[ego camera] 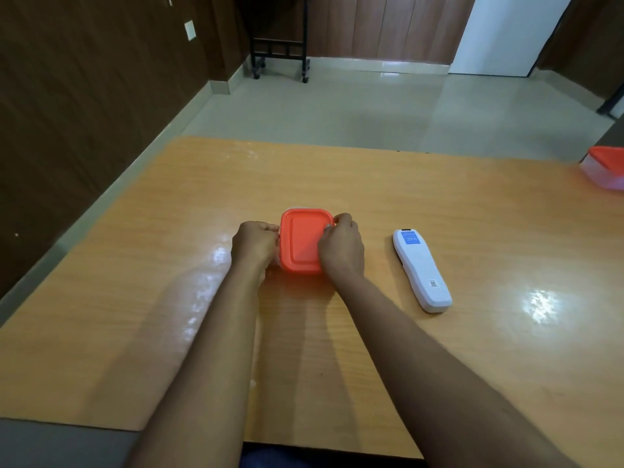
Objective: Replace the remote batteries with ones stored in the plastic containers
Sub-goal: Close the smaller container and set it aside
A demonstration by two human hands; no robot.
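A small square plastic container with an orange lid [300, 241] stands in the middle of the wooden table [472, 214]. My left hand [254, 243] grips its left side, fingers curled against the wall. My right hand [341, 246] holds the lid's right edge, thumb and fingers curled at the far right corner. The lid lies on the container; its contents are hidden. A white remote [422, 270] lies face down to the right of my right hand, with a blue label near its far end and its back cover closed.
A second clear container with an orange lid [606, 167] sits at the table's far right edge, partly cut off. Beyond the table are a tiled floor, dark wood walls and a black wheeled stand [280, 52].
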